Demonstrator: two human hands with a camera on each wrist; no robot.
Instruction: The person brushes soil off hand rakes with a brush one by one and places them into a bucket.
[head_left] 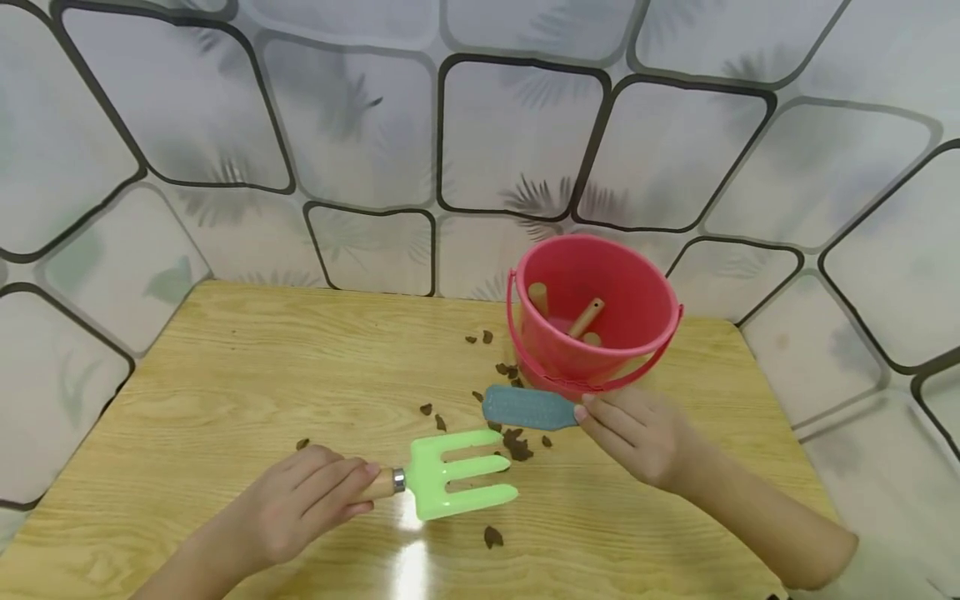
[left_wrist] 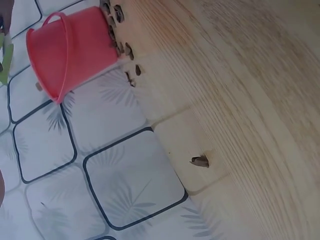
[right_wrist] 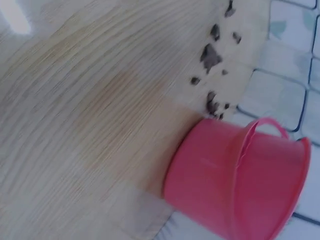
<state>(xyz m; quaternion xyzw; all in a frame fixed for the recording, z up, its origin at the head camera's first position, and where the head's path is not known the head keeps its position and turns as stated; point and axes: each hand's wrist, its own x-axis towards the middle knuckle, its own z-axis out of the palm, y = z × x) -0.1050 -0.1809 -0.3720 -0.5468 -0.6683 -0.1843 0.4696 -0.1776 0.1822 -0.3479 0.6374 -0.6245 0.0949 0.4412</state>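
In the head view my left hand grips the wooden handle of a bright green garden hand fork, its tines pointing right above the table. My right hand pinches one end of a flat blue-grey textured piece with a rounded far end; its exact kind is unclear. Dark brown flakes lie below and around the two items. Just behind the right hand stands a red bucket, its handle hanging down in front. Wooden handles show inside it.
Yellow wood-grain table fills the lower view. Patterned wall covering rises behind and at both sides. One flake lies apart at the left, another near the front.
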